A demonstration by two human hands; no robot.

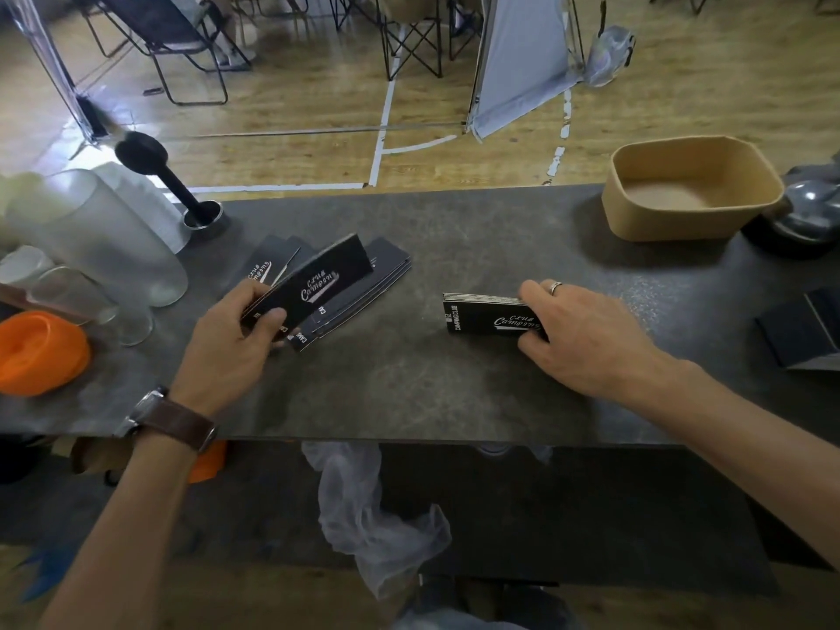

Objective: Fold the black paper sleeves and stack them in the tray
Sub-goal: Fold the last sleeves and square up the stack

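Fingers (261,288) of my left hand (232,343) are clamped on one black paper sleeve (318,284), thumb on its near face and the rest curled behind, left of the frame's centre. That sleeve is lifted off the table (409,379); its long axis runs from lower left up to upper right, and the white lettering on it reads upside down to me. A brown-strapped watch (175,422) sits on that wrist. Under and just behind the held sleeve, a loose pile of sleeves (382,275) lies fanned on the table, slanting along the same diagonal.

Right of centre, my right hand (586,334) rests on a neat stack of folded sleeves (482,318) lying flat on the table. Its long axis runs nearly left to right across the frame, print upside down too. My fingers pinch the stack's right end, thumb at the near edge, the others at the far edge, a ring (555,287) on one.

Well apart, in the upper right of the frame, the tan tray (645,220) stands on the table's far edge.
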